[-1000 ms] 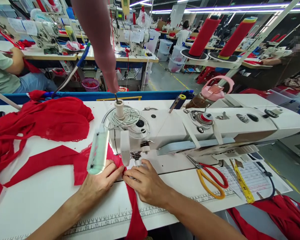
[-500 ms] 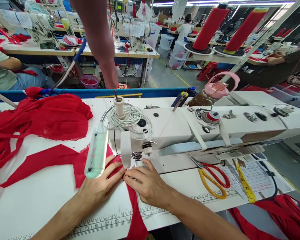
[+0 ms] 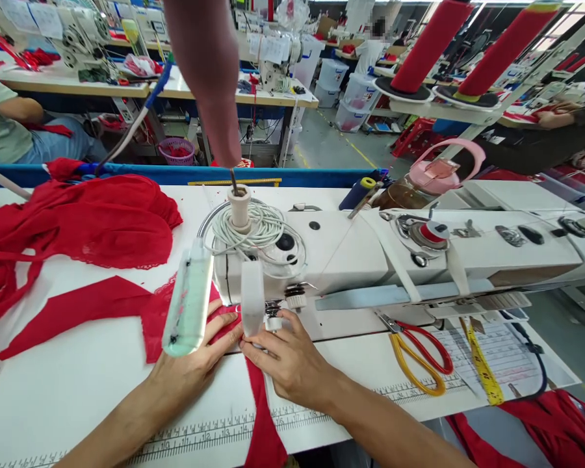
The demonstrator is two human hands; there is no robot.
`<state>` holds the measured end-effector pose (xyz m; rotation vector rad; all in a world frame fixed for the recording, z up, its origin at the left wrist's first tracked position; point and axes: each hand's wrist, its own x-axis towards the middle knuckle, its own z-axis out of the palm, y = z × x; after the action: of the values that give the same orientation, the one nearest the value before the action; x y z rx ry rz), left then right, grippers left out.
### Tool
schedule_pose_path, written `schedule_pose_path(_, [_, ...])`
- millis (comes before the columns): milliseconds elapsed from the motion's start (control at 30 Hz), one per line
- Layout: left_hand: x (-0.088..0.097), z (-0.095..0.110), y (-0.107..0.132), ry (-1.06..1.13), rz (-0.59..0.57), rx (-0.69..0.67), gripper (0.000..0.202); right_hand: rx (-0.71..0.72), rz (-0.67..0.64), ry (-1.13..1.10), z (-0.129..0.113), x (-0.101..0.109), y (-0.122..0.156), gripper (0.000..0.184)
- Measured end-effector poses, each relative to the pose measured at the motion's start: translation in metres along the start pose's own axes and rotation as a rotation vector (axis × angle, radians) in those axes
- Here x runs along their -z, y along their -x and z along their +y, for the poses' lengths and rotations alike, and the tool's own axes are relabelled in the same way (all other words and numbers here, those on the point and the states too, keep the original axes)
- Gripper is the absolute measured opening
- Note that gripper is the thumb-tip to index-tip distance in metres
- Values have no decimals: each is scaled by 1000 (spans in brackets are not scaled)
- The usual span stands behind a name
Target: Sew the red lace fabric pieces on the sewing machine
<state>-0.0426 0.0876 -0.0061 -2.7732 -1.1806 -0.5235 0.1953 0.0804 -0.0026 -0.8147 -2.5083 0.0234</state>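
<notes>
My left hand (image 3: 192,364) lies palm down on the table, its fingers stretched out over the red fabric (image 3: 263,409) beside the sewing head. My right hand (image 3: 295,364) has its fingers bent and pinches the fabric's edge close by, the fingertips near those of the left. A strip of the fabric hangs over the table's front edge. The white sewing machine (image 3: 344,244) stands just behind both hands; its head hides the needle and some fingertips. A clear greenish plate (image 3: 188,305) hangs in front of my left hand and partly covers it.
Scissors (image 3: 422,357) with red and yellow handles lie on the right, beside a yellow tape measure (image 3: 485,370). Red garments (image 3: 92,227) are heaped at the left. A pink-lidded bottle (image 3: 433,172) and red thread cones (image 3: 431,45) stand behind the machine. Other people sit farther off.
The view has shifted slightly, moving the machine and thread cones a little to the right in the picture. Both hands keep nearly the same place on the fabric.
</notes>
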Motion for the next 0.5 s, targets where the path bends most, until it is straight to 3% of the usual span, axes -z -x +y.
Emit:
schedule_pose_path(133, [-9,-15,0,9,-34,2,51,-30,-56,15,2,-2,0,48])
schedule_pose_path(267, [-6,-18,-7,-19,-12,-10,52,-67,-127,17,0,-2,0,58])
schedule_pose_path(367, [1,-11,-14,-72,75,-77,38,-70,-155,7,-3,0,0,58])
schedule_pose_path(500, [11,-1,-23,-76,186,-106,25,-23,-95,-70,-5,1,0,48])
